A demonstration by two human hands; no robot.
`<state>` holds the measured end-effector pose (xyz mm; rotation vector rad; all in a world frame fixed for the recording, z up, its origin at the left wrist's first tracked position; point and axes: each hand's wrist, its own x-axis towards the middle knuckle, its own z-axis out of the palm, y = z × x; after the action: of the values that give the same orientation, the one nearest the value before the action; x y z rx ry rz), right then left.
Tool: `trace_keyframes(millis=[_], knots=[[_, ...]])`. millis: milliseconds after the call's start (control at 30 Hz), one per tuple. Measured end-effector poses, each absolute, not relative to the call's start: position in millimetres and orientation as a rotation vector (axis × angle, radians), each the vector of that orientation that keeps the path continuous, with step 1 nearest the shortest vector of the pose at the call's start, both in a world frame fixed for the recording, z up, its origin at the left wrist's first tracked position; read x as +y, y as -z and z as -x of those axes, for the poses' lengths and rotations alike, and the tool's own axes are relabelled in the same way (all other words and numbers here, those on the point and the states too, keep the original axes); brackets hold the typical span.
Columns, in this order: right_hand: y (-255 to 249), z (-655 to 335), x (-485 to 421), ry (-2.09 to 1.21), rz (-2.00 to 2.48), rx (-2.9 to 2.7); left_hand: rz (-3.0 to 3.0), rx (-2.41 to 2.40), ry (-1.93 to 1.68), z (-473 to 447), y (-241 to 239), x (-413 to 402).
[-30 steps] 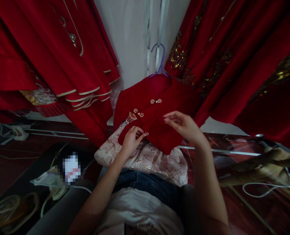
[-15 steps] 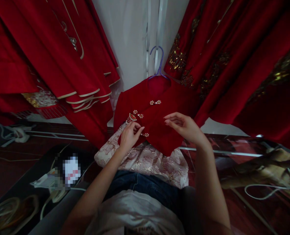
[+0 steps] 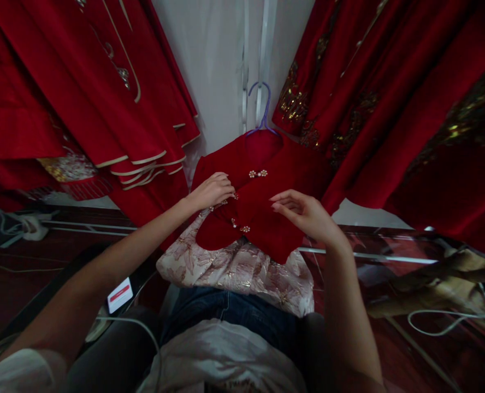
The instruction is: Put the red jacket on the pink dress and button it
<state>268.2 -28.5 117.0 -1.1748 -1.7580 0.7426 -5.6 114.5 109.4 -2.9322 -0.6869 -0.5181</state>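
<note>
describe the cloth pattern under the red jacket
Pinkish, leaf-like shapes on the pale cloth; head view shows it best.

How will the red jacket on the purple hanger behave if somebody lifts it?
The red jacket is probably floppy, as its lower edge drapes softly over the pale patterned cloth. The purple hanger at its neck should help keep the shoulders spread. Its raised, beaded fasteners might snag.

The left hand [image 3: 214, 191] partly covers a beaded clasp [image 3: 236, 196] on the red jacket [image 3: 254, 204].
</note>
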Motion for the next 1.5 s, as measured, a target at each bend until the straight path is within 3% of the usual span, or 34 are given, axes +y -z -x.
trace_keyframes(millis=[100,300,600,967,1233,1500], knots=[[-119.1,-270.2,-30.4,-0.732,1.182,-1.746,2.93,-0.694,0.51,-1.3,-111.2,119.4],[-118.1,-273.5,-30.1,-0.737,1.195,-1.759,2.67,-0.853,0.83,-47.1,-117.9,116.8],[-119.8,-276.4,-31.1,-0.76,1.215,-1.75,2.669,-0.847,0.866,-85.6,-124.1,122.9],[-118.4,-284.4,-29.5,-0.769,1.246,-1.751,2.735,-0.521,0.783,-73.7,-138.4,120.8],[-110.2,-283.5,-27.1,-0.767,1.241,-1.776,2.679,-0.721,0.679,-61.3,-127.2,119.0],[-95.9,-188.5,41.1,-0.763,1.028,-1.474,2.574,-0.801,0.354,-41.4,-127.7,116.5]])
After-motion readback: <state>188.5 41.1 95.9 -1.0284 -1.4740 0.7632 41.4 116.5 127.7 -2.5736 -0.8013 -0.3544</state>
